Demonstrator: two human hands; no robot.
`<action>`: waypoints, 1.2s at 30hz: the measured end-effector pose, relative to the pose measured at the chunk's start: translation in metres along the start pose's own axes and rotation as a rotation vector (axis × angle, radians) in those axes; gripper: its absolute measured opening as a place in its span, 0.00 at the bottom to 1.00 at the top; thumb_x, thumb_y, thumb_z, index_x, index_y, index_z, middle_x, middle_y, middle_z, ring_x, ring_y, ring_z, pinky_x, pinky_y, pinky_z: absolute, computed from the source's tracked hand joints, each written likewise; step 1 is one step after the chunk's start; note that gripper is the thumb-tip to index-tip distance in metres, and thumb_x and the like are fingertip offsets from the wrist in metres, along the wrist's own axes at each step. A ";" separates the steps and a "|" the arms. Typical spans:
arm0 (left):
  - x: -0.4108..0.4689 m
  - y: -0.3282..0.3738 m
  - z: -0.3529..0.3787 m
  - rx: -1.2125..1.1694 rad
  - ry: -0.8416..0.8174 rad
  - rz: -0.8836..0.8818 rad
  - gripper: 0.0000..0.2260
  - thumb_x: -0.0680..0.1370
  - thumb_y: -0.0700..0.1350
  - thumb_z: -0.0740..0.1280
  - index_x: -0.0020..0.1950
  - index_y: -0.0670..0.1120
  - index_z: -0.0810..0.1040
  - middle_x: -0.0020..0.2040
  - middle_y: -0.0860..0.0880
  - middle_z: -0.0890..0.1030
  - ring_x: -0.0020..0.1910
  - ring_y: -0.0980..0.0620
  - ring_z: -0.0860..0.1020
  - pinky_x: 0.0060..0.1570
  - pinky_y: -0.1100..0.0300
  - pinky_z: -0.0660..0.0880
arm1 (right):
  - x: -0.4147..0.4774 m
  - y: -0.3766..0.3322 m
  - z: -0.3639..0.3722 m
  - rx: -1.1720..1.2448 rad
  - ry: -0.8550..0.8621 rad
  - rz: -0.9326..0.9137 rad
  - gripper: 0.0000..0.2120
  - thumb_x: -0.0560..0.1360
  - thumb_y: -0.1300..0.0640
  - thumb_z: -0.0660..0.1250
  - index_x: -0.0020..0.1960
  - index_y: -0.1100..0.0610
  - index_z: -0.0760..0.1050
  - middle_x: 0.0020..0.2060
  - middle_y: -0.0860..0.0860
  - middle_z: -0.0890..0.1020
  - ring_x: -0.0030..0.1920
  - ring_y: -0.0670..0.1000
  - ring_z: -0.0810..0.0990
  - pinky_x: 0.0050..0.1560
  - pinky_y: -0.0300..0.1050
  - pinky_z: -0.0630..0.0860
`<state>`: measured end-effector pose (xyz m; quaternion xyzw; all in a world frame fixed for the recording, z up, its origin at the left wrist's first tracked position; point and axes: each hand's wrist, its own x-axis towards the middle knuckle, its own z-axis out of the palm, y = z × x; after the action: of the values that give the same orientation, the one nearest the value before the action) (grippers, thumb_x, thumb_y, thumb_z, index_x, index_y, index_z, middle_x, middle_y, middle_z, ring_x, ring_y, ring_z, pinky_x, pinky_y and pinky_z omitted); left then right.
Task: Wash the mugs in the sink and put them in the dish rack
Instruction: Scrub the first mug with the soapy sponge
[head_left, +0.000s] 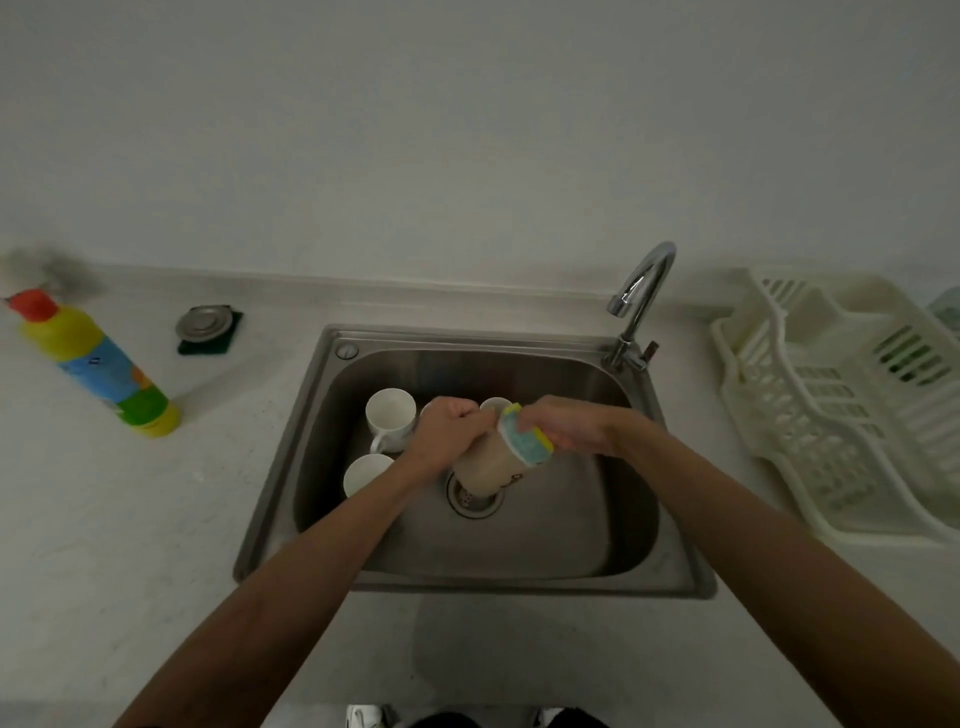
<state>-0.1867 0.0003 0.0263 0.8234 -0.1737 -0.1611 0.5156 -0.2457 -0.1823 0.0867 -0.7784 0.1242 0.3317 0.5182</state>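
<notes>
Over the steel sink (363, 566) my left hand (445, 432) grips a beige mug (488, 467), tilted with its base toward the drain. My right hand (569, 427) presses a yellow and blue sponge (525, 432) against the mug's upper side. A white mug (389, 415) stands upright at the back left of the basin, and another white mug (363, 474) sits in front of it. The rim of a third white mug (496, 404) shows behind my hands. The cream plastic dish rack (841, 415) stands on the counter to the right and holds no mugs.
A chrome tap (641, 296) rises at the sink's back right corner, with no water visible. A yellow detergent bottle (98, 364) with a red cap lies tilted on the left counter. A metal sink plug (203, 323) rests on a dark green pad beside it.
</notes>
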 end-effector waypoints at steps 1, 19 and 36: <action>0.000 0.001 0.001 0.001 0.003 -0.006 0.19 0.76 0.46 0.68 0.26 0.48 0.68 0.24 0.52 0.67 0.26 0.58 0.65 0.32 0.62 0.65 | 0.001 0.001 -0.001 -0.047 0.001 -0.009 0.33 0.66 0.43 0.66 0.64 0.61 0.72 0.59 0.60 0.79 0.58 0.57 0.79 0.64 0.52 0.74; -0.004 -0.001 -0.013 -0.025 -0.034 -0.085 0.17 0.76 0.44 0.68 0.28 0.46 0.71 0.27 0.49 0.72 0.30 0.55 0.71 0.36 0.60 0.70 | -0.013 -0.010 0.016 -0.383 0.013 -0.120 0.06 0.76 0.52 0.60 0.46 0.53 0.73 0.43 0.50 0.75 0.41 0.47 0.72 0.44 0.41 0.69; -0.018 -0.004 -0.026 -0.094 -0.220 -0.057 0.18 0.77 0.46 0.68 0.28 0.45 0.74 0.28 0.49 0.75 0.29 0.58 0.73 0.40 0.59 0.73 | -0.035 0.000 0.023 -1.547 0.078 -0.486 0.22 0.77 0.60 0.63 0.69 0.48 0.70 0.55 0.50 0.81 0.49 0.52 0.80 0.50 0.48 0.79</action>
<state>-0.1907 0.0309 0.0354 0.7802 -0.1978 -0.2729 0.5269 -0.2806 -0.1675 0.1041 -0.9326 -0.2948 0.1745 -0.1138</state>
